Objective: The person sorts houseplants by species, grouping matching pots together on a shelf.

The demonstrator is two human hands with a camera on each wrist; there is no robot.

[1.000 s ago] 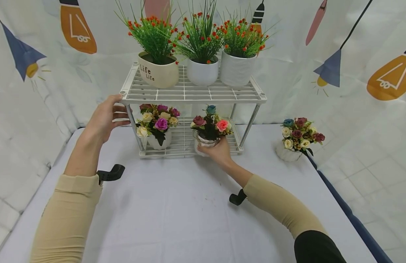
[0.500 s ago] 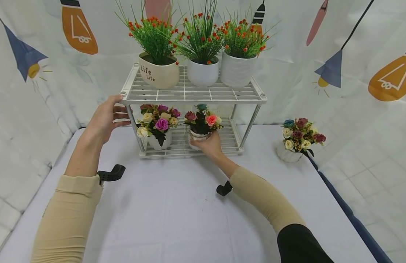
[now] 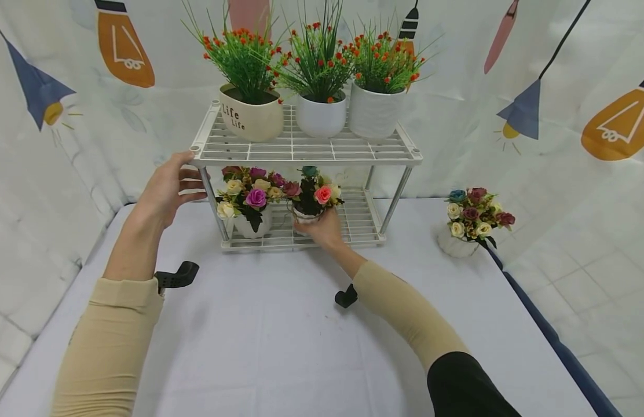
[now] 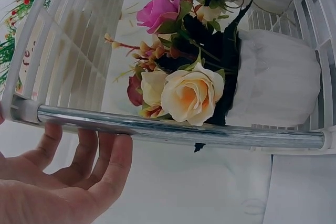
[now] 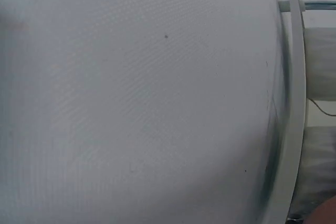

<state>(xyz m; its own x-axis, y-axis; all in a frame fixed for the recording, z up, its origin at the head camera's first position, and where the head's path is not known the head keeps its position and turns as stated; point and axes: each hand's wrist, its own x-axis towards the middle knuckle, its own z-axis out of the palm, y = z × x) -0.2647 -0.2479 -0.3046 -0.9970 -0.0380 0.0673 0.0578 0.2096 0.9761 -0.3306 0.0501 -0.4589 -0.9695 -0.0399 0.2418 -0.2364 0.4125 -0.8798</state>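
My right hand grips a small white flowerpot holding an artificial bouquet with a coral rose, over the lower tier of a white two-tier rack. Just left of it stands another white flowerpot with purple and cream roses; the two bouquets touch or overlap. At the rack's upper left corner is my left hand. In the left wrist view its slightly bent fingers rest against the metal post. Only a sliver of my right hand shows in the right wrist view.
The top tier bears a cream pot lettered "Life", a smooth white pot and a ribbed white pot, all with red-flowered grass. Another potted bouquet stands near the right edge of the white-covered table.
My right hand has moved left along the lower tier with the flowerpot, bringing it up beside the purple-rose pot. My left hand stays at the rack's corner.
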